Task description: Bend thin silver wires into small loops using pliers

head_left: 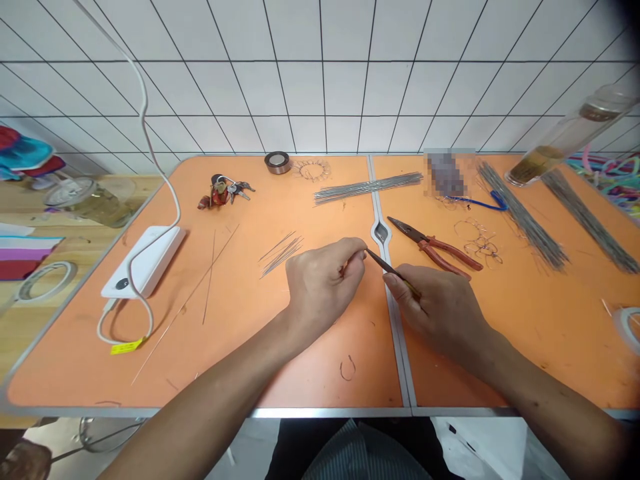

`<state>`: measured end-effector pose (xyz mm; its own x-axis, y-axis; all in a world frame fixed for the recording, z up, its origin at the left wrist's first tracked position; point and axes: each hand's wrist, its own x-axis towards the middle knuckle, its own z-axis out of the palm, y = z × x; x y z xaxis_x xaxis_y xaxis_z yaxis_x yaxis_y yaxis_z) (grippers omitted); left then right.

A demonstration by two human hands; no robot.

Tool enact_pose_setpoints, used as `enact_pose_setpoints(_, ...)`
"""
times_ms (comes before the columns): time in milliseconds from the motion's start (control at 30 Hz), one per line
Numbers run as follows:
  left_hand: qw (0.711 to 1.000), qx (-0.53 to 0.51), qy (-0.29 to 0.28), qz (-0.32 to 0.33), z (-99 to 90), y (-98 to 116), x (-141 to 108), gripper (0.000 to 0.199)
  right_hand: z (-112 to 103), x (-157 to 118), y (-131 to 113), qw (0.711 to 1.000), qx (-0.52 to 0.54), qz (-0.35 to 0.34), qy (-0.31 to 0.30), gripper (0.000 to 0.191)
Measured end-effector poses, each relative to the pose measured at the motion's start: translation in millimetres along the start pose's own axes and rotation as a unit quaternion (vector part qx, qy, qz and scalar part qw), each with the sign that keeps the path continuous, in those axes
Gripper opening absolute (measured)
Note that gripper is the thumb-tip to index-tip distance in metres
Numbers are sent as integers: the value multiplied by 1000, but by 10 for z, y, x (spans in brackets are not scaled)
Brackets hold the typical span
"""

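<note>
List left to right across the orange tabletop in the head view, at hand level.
white power bank → bundle of short thin wires → left hand → right hand → roll of clear tape at the right edge

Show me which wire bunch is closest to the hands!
The small loose bunch left of the left hand; the long bunch up the table lies farther off.

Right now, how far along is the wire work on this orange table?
The bent wire loops look done, lying beside red-handled pliers. In hand, the left hand and right hand hold a thin dark rod. Left: the bundles of straight wire look unworked.
</note>
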<state>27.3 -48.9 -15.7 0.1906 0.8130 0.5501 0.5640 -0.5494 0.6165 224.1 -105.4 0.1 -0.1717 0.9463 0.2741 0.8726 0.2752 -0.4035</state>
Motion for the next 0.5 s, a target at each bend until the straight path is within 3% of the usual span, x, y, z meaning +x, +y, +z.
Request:
enact_pose_setpoints(367, 1000, 4, -27, 2, -26, -24, 17, 26, -15, -6, 28, 1000, -9, -2, -8, 49)
enact_pose_setpoints(500, 998, -36, -22, -42, -76, -55, 69, 21, -15, -43, -23, 999, 1, -37, -25, 46)
